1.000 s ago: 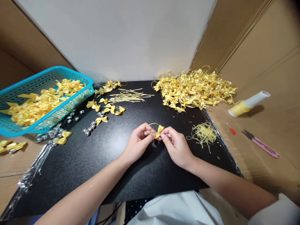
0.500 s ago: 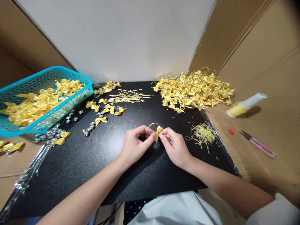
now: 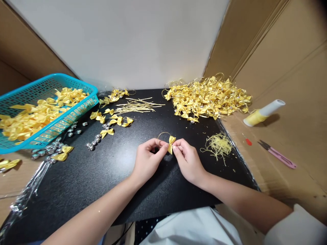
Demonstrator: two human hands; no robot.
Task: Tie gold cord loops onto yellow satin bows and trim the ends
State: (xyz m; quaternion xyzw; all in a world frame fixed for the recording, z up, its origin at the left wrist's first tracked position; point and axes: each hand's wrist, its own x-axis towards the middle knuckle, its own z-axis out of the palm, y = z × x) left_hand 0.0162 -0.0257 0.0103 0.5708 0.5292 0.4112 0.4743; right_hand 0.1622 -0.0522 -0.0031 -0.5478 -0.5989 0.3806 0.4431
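A black speckled mat (image 3: 102,180) covers the middle of a cardboard-brown counter (image 3: 288,183). A white wall stands behind it, and cardboard panels close in both sides.

- **Far left:** a teal plastic basket (image 3: 15,98) sits tilted at the mat's edge, half full of yellow ribbon bows.
- **Beside the basket:** small silver bells (image 3: 93,143) lie scattered on the mat, with a few loose bows (image 3: 120,119) near them.
- **Back of the mat:** a bundle of thin gold cords (image 3: 135,105) lies near the far edge.
- **Far right corner:** a large heap of yellow bows with gold loops (image 3: 208,98) spills off the mat.
- **Right, nearer:** a small tangle of yellow trimmings (image 3: 218,144) lies on the mat.
- **Off the mat, right:** a spool of yellow thread (image 3: 260,114) lies on its side, with pink thread snips (image 3: 277,154) nearer the person.

Both forearms reach in from the bottom and meet over the middle of the mat. The left hand (image 3: 146,161) is curled, with thumb and forefinger pinching one side of a single yellow bow (image 3: 170,142). The right hand (image 3: 187,161) is curled the same way and pinches the other side, so the fingertips nearly touch. The bow is held just above the mat between the two hands. Its thin gold loop (image 3: 163,133) arches up and to the left over the left fingertips.
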